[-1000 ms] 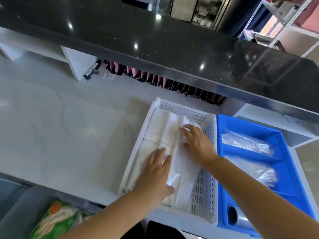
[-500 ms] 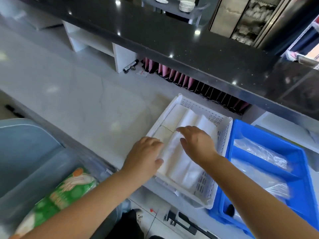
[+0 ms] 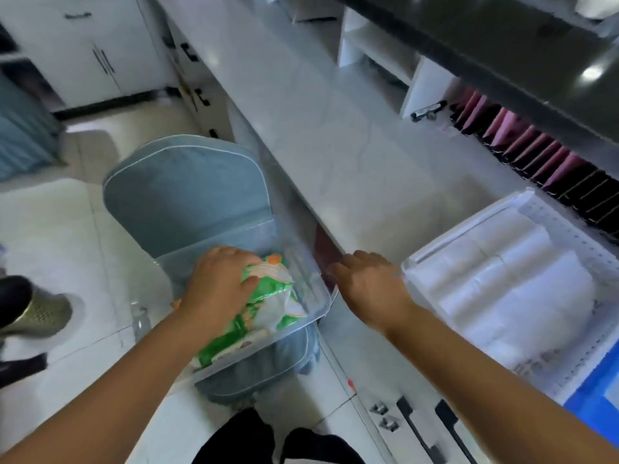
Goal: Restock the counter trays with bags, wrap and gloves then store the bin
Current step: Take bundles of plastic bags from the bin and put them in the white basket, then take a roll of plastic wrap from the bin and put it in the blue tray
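Observation:
A clear plastic bin [image 3: 311,286] sits on a blue-cushioned chair [image 3: 181,192] beside the counter. Inside it lies a green and white packet [image 3: 268,296]. My left hand [image 3: 217,283] is down in the bin, its fingers closed over the packet's top. My right hand [image 3: 368,286] hovers at the counter's front edge, between the bin and the white tray [image 3: 562,226], fingers loosely curled and holding nothing. The white tray holds several white rolls and folded bags [image 3: 502,279]. A corner of the blue tray [image 3: 596,396] shows at the lower right.
The marble counter [image 3: 351,145] runs back to the left under a dark upper shelf [image 3: 502,51]. Pink and black sachets [image 3: 536,155] stand in a row below that shelf, with a marker [image 3: 428,110] beside them. Someone's shoe [image 3: 37,313] is on the floor at left.
My view has swung left and down from the white tray to the bin. My left hand left the tray and took hold of the green packet; my right hand pulled back to the counter edge.

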Available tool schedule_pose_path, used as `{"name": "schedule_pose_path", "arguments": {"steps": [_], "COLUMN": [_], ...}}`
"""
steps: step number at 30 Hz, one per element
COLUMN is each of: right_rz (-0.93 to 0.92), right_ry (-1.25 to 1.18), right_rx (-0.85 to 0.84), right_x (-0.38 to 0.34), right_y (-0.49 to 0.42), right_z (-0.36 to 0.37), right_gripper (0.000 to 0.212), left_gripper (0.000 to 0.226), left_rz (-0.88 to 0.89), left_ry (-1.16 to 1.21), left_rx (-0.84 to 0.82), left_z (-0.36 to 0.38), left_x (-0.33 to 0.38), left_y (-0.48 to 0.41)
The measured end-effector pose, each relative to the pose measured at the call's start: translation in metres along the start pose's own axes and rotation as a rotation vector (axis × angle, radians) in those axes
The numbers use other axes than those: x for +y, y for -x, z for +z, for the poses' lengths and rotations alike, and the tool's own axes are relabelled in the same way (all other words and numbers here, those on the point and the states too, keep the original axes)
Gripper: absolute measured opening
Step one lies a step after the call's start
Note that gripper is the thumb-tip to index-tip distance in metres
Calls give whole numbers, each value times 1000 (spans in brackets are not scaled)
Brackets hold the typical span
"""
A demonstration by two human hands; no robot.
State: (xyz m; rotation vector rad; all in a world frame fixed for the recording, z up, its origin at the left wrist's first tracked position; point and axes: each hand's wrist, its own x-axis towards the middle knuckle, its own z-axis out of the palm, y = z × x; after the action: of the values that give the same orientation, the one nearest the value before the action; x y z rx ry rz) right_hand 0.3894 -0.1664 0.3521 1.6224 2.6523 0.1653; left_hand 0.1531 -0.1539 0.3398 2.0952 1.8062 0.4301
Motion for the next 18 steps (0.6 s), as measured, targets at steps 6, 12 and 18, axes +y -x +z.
{"name": "schedule_pose_path", "arguments": {"steps": [6, 12, 18], "right_rz": [-127, -65, 62], "right_ry": [-73, -305, -562], "right_rx": [-155, -499, -897], "right_x": [-70, -135, -183], "right_y": [-61, -113, -150], "right_z": [53, 158, 277], "right_gripper": [17, 27, 35], "left_gripper": [28, 27, 12], "left_rz": [-181, -258, -208], "left_ry": [-1, -71, -247], "left_rx": [-58, -247, -374], "left_z": [17, 62, 108], "left_x": [-108, -209, -282], "left_y": [12, 4, 4]}}
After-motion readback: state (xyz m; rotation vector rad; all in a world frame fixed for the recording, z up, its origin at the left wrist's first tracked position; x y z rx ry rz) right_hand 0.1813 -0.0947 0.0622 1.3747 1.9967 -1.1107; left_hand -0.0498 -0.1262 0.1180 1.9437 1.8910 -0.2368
